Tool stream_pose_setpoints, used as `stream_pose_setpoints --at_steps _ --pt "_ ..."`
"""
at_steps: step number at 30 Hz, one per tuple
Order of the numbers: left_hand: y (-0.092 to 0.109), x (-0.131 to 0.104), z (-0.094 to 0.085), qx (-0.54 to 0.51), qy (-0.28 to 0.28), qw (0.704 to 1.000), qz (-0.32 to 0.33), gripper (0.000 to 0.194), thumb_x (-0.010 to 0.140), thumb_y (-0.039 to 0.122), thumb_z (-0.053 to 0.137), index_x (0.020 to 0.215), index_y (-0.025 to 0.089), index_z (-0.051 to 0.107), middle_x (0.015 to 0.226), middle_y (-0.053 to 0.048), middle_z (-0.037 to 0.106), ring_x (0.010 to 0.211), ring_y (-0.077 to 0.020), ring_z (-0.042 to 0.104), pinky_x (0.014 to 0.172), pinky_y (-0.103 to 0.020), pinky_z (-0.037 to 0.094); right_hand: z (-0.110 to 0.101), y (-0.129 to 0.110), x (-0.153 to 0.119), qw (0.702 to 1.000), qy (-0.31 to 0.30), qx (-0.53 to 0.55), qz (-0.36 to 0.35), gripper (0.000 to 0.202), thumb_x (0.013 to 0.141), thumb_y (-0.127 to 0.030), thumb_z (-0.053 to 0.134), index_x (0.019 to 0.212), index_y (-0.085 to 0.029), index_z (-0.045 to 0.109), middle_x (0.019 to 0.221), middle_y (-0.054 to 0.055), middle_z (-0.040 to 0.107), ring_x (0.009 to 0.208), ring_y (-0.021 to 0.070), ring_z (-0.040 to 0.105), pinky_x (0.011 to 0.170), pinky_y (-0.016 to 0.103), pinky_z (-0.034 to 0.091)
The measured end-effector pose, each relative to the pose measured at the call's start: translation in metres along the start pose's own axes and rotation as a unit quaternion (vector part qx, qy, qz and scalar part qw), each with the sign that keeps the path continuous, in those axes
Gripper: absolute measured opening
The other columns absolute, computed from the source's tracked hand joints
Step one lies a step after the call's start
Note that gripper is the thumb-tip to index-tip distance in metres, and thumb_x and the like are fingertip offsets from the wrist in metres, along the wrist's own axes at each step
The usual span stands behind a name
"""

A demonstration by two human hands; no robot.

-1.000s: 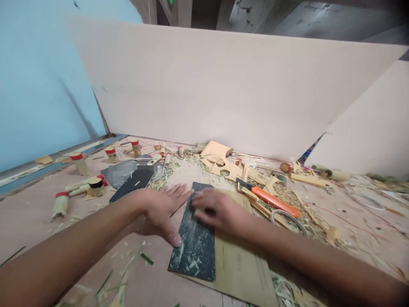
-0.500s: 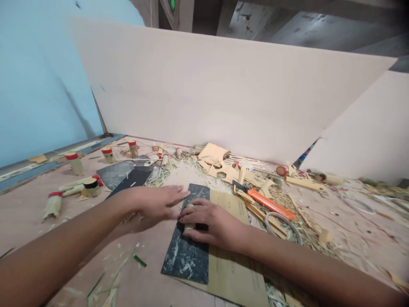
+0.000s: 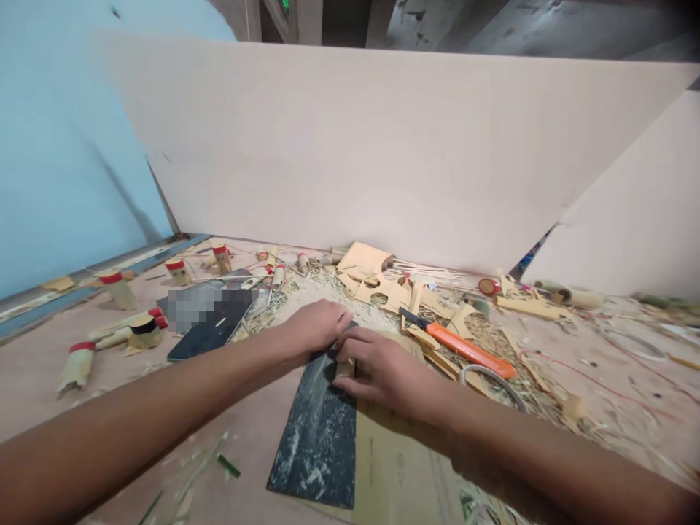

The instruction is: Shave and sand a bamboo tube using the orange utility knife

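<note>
A strip of black sandpaper (image 3: 317, 441), whitened with dust, lies over a sheet of brown cardboard (image 3: 402, 467). My right hand (image 3: 391, 372) is closed around a short, pale piece of bamboo (image 3: 344, 370) and rests it on the sandpaper's upper part. The fingers hide most of that piece. At the far end of the sandpaper, my left hand (image 3: 320, 326) has its fingers curled in on the sheet's edge, right beside the right fingertips. What lies under the left fingers is hidden.
An orange utility knife (image 3: 470, 350) and a grey tape ring (image 3: 495, 383) lie right of the cardboard, among shavings and cut card (image 3: 383, 292). Bamboo tubes with red ends (image 3: 76, 367) stand and lie at left, near a dark phone-like slab (image 3: 211, 328). A pale board (image 3: 383, 160) rises behind.
My left hand has moved right and away, from outstretched fingers beside the sandpaper to curled fingers at its far end. The right hand, still gripping the bamboo piece, has shifted slightly right.
</note>
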State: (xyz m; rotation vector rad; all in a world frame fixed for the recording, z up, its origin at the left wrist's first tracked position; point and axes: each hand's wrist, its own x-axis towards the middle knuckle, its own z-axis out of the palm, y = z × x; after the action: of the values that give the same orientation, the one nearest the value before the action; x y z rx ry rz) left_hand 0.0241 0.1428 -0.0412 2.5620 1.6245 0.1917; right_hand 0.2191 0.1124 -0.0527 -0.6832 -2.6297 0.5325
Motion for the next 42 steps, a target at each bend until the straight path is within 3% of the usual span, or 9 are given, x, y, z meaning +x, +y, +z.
stream_pose_setpoints --at_steps 7,13,17,21,24,29,32,37,42 --pt "0.002 -0.001 0.034 0.033 0.009 0.998 -0.054 0.042 0.104 0.037 0.035 0.106 0.019 0.072 0.093 -0.016 0.078 0.082 -0.0318 0.075 0.069 -0.037 0.049 0.019 -0.026 -0.016 0.99 -0.03 0.071 -0.115 0.012 0.096 -0.033 0.071 0.099 -0.021 0.07 0.115 0.009 0.071 0.105 0.0197 0.066 0.096 0.032 0.053" --pt "0.007 0.001 0.024 0.045 -0.012 0.997 -0.063 0.04 0.103 0.035 0.037 0.1 0.02 0.074 0.095 -0.014 0.079 0.086 -0.0296 0.075 0.071 -0.035 0.05 0.016 -0.013 -0.017 0.996 0.052 0.022 -0.062 0.009 0.095 -0.03 0.07 0.094 -0.022 0.07 0.107 0.01 0.072 0.103 0.0233 0.066 0.093 0.038 0.054" --pt "0.009 0.0 0.021 0.048 -0.022 0.996 -0.068 0.04 0.103 0.036 0.038 0.102 0.018 0.074 0.094 -0.016 0.079 0.084 -0.0302 0.075 0.071 -0.036 0.05 0.016 -0.012 -0.017 0.981 -0.025 0.093 -0.17 0.011 0.096 -0.031 0.07 0.102 -0.022 0.07 0.112 0.008 0.074 0.106 0.02 0.068 0.102 0.036 0.052" --pt "0.006 0.001 0.022 0.042 -0.028 0.997 -0.055 0.037 0.102 0.034 0.039 0.102 0.019 0.074 0.096 -0.015 0.079 0.085 -0.0299 0.074 0.071 -0.036 0.05 0.016 -0.012 -0.013 0.994 0.081 0.028 -0.073 0.012 0.097 -0.032 0.069 0.092 -0.021 0.071 0.101 0.009 0.075 0.098 0.023 0.069 0.092 0.04 0.056" --pt "0.006 0.001 0.02 0.04 -0.026 0.997 -0.052 0.04 0.103 0.034 0.037 0.101 0.019 0.074 0.097 -0.015 0.078 0.087 -0.0296 0.073 0.073 -0.036 0.049 0.019 -0.011 -0.011 0.986 0.006 0.066 -0.151 0.011 0.097 -0.033 0.068 0.097 -0.022 0.072 0.106 0.008 0.076 0.103 0.0215 0.068 0.1 0.039 0.053" --pt "0.008 0.001 0.016 0.036 -0.041 0.997 -0.054 0.032 0.099 0.031 0.046 0.094 0.018 0.075 0.091 -0.014 0.078 0.082 -0.0279 0.072 0.071 -0.035 0.049 0.02 -0.008 -0.008 0.996 0.075 -0.013 -0.053 0.011 0.097 -0.031 0.068 0.09 -0.022 0.072 0.097 0.008 0.076 0.099 0.024 0.069 0.095 0.043 0.054" --pt "0.007 0.002 0.018 0.039 -0.034 0.997 -0.053 0.037 0.104 0.033 0.041 0.102 0.016 0.073 0.093 -0.013 0.077 0.084 -0.0261 0.072 0.076 -0.038 0.051 0.018 -0.009 -0.008 0.988 -0.004 0.042 -0.146 0.011 0.097 -0.032 0.068 0.099 -0.021 0.072 0.103 0.007 0.077 0.099 0.0212 0.07 0.1 0.04 0.052" --pt "0.003 0.002 0.022 0.036 -0.034 0.998 -0.043 0.033 0.103 0.036 0.048 0.098 0.015 0.073 0.091 -0.01 0.076 0.083 -0.023 0.071 0.079 -0.038 0.052 0.014 -0.011 -0.009 0.996 0.06 0.001 -0.07 0.015 0.098 -0.032 0.067 0.088 -0.021 0.07 0.092 0.007 0.076 0.093 0.0227 0.07 0.091 0.041 0.055" --pt "0.002 0.001 0.021 0.039 -0.024 0.998 -0.041 0.035 0.102 0.033 0.043 0.1 0.017 0.074 0.093 -0.012 0.078 0.084 -0.0263 0.073 0.074 -0.035 0.05 0.014 -0.017 -0.012 0.985 -0.018 0.09 -0.147 0.011 0.097 -0.032 0.069 0.1 -0.022 0.07 0.106 0.006 0.077 0.102 0.0201 0.07 0.101 0.038 0.053"
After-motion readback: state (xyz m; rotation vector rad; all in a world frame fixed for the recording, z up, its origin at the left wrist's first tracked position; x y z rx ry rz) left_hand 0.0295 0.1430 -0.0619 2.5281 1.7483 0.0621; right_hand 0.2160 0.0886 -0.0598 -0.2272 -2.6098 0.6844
